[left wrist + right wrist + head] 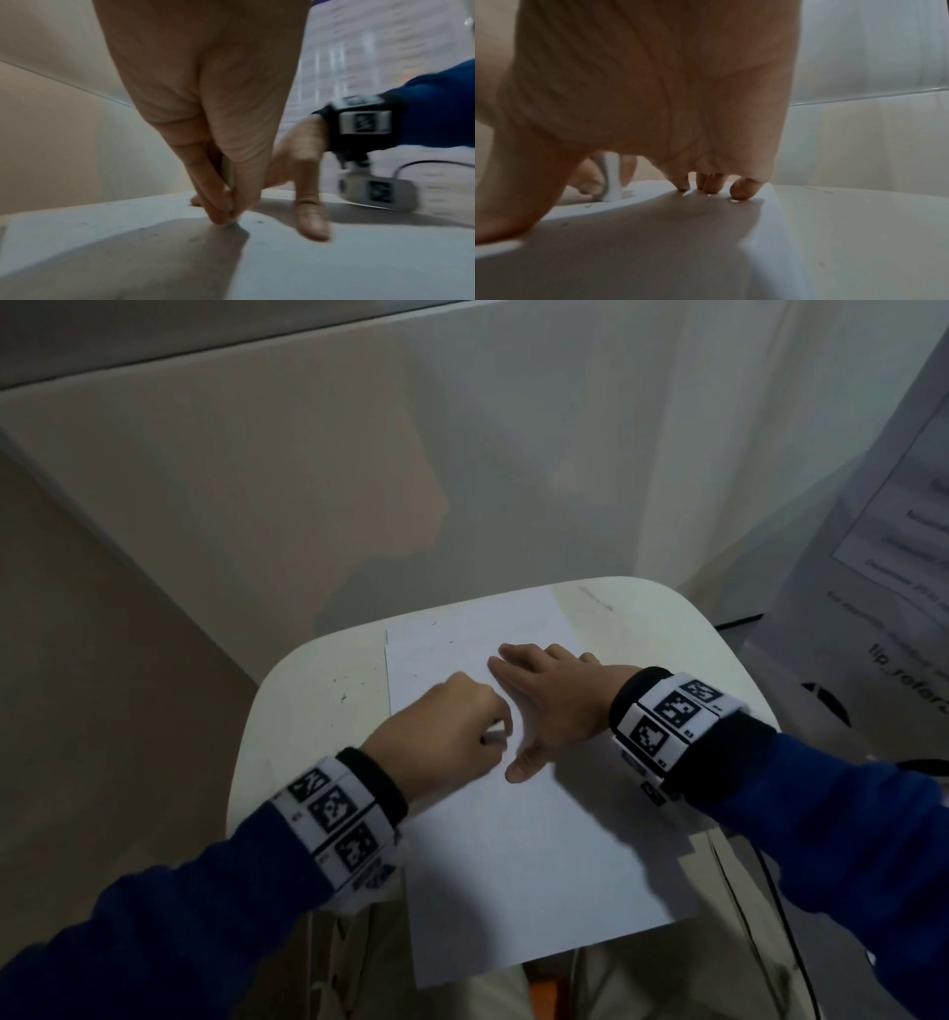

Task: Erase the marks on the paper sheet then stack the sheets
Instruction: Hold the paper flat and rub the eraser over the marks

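Note:
A white paper sheet (524, 855) lies on a small white table (308, 690), with a second sheet (462, 621) showing under its far edge. My left hand (452, 726) pinches a white eraser (227, 174) upright, its tip down on the top sheet (359, 263). The eraser (612, 182) also shows in the right wrist view, standing on the paper (654, 253). My right hand (549, 695) lies flat on the sheet just right of the left hand, fingers spread, fingertips (741, 190) and thumb (312, 219) pressing the paper down.
Dark eraser crumbs (343, 695) dot the table left of the sheets. A printed paper notice (883, 557) hangs at the right. A black cable (785, 906) runs past the table's right front. The near end of the top sheet overhangs the table edge above my lap.

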The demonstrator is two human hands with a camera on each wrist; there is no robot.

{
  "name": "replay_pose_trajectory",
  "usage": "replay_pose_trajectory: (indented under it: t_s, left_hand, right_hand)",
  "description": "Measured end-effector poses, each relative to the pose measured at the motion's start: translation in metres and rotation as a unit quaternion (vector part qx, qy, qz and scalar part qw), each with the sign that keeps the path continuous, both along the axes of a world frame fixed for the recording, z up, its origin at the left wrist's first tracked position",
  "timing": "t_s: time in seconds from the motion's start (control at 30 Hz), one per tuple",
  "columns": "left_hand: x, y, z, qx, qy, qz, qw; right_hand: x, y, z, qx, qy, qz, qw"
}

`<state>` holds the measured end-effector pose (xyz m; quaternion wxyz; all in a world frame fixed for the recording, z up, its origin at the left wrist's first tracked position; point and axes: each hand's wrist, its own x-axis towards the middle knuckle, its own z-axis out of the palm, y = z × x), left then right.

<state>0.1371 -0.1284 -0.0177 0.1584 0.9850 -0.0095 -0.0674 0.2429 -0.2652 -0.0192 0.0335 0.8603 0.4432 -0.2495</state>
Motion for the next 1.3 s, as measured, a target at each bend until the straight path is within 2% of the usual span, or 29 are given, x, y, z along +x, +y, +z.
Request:
replay_pose_trajectory:
  t_s: [0.1, 0.2, 0.4, 0.67, 0.87, 1.1, 1.3]
  left_hand:
    - [0.013, 0.009, 0.003, 0.009, -0.041, 0.045, 0.998]
    - [0.017, 0.009, 0.003, 0.019, -0.054, 0.056, 0.997]
    - [-0.003, -0.008, 0.004, -0.023, 0.02, -0.03, 0.999]
    - [0.024, 0.013, 0.003, 0.014, -0.055, 0.066, 0.996]
    - [0.002, -0.013, 0.01, -0.04, 0.006, -0.033, 0.999]
    - [0.033, 0.026, 0.005, 0.03, -0.037, 0.057, 0.997]
    - [-0.005, -0.001, 0.004, 0.003, 0.025, -0.025, 0.999]
  right_hand:
    - [-0.001, 0.001, 0.001, -0.002, 0.0, -0.002, 1.0]
    - [0.0, 0.001, 0.002, 0.001, 0.002, -0.003, 1.0]
    - [0.001, -0.002, -0.004, 0.01, 0.004, -0.004, 1.0]
    - [0.002, -0.001, -0.005, 0.011, 0.008, -0.007, 1.0]
    - [0.002, -0.003, -0.005, 0.016, 0.01, -0.006, 1.0]
    - [0.003, 0.001, -0.009, 0.007, 0.001, -0.007, 1.0]
    - [0.003, -0.002, -0.008, 0.009, 0.004, -0.008, 1.0]
